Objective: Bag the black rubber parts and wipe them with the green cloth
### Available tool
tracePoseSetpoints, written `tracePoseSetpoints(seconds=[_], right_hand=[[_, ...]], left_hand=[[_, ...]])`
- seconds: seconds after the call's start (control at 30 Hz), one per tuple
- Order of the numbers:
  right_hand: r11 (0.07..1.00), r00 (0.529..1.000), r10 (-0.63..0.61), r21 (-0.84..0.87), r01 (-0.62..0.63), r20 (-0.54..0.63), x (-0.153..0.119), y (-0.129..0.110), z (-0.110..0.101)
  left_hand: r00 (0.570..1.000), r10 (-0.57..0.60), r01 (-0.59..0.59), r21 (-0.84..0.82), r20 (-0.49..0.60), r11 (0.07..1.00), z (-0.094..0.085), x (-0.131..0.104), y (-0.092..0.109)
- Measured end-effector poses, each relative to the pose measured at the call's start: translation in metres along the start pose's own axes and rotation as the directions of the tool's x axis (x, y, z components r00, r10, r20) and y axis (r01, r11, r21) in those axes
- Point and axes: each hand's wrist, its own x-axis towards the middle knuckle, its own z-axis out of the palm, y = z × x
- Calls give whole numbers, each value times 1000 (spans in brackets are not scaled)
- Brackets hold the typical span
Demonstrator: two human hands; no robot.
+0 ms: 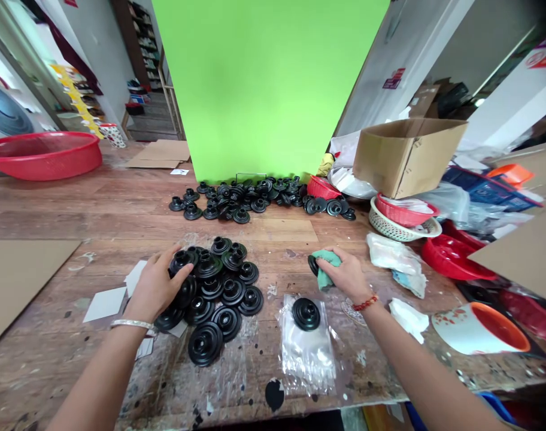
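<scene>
My left hand (158,284) is closed round a black round part (182,260) at the left side of a near pile of black stepped discs (211,286). On the right, my right hand (342,272) grips a green cloth (327,268) together with a black disc (314,264), whose edge shows left of the cloth. Between the hands and nearer to me, one black disc (306,314) lies on a stack of clear plastic bags (308,359). White cards (105,304) lie beside and partly under the pile.
A second heap of black parts (250,197) lies before the green panel (273,90). At right are a cardboard box (408,155), baskets (403,228) and a white-orange container (479,328). A red basin (44,155) and cardboard (21,275) are at left.
</scene>
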Motion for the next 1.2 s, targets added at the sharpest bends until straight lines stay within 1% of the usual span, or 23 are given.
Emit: tracePoseSetpoints(seconds=[0.07,0.1,0.13,0.17,0.23,0.3,0.37,0.4,0.5,0.6,0.63,0.67,0.7,0.73,0.77,0.83,0.9,0.93,0.97,1.03,1.07,1.13,1.2], right_hand=[[980,1000,3,197,-7,18,-10,-29,-8],[949,999,-4,314,-8,38,-16,-43,-10],[906,998,-20,424,-8,63,-24,-58,-10],[861,995,-46,509,-6,88,-33,-71,-9],[801,988,-115,598,28,107,-50,-93,0],[781,981,-180,616,103,65,-67,-108,15],[782,972,-232,598,175,19,-79,-115,29],[785,967,-253,589,191,23,-84,-117,34],[793,930,-353,560,238,105,-92,-118,38],[780,859,-487,523,345,160,-91,-119,30],[770,847,-498,546,331,188,-90,-119,29],[760,850,-474,595,261,232,-88,-119,28],[740,865,-411,659,132,287,-86,-120,28],[690,879,-320,723,-39,353,-85,-121,30],[595,878,-218,772,-226,425,-84,-122,32],[293,819,-61,794,-532,571,-85,-126,38],[7,739,-52,740,-672,672,-90,-130,43],[-79,703,-85,699,-711,706,-93,-132,44],[-125,670,-117,659,-742,733,-97,-134,45],[-123,637,-141,625,-771,758,-103,-137,47],[-85,645,-131,640,-764,753,-105,-138,48],[40,710,-95,715,-697,698,-107,-139,51],[224,790,-93,786,-576,606,-106,-139,53]], left_hand=[[997,3,-14,-135,-82,991,-1,-15,17],[996,-3,-20,-263,-85,965,0,-26,30],[1000,-7,-1,-433,-17,901,3,-37,45],[990,0,84,-596,140,799,8,-50,61],[905,52,334,-782,421,526,19,-75,91],[839,175,460,-843,516,280,32,-95,112],[828,210,491,-853,520,175,42,-108,119],[833,191,492,-853,519,175,46,-111,118],[850,94,482,-837,518,259,49,-113,106],[857,125,452,-845,500,285,43,-112,94],[848,168,447,-847,504,287,40,-112,92],[834,217,440,-848,508,295,37,-113,92],[821,257,429,-848,510,310,35,-114,92],[816,284,412,-851,503,326,33,-116,94],[822,296,384,-858,486,342,32,-118,95],[869,267,307,-876,417,371,33,-122,98],[928,172,230,-874,329,429,36,-126,99],[951,113,207,-862,289,462,38,-127,99],[965,50,200,-850,256,488,40,-128,98],[973,-40,218,-847,228,484,43,-130,95],[971,-57,232,-860,232,455,44,-131,94],[964,-67,264,-888,258,376,47,-131,93],[955,-93,296,-900,281,320,48,-130,91]])
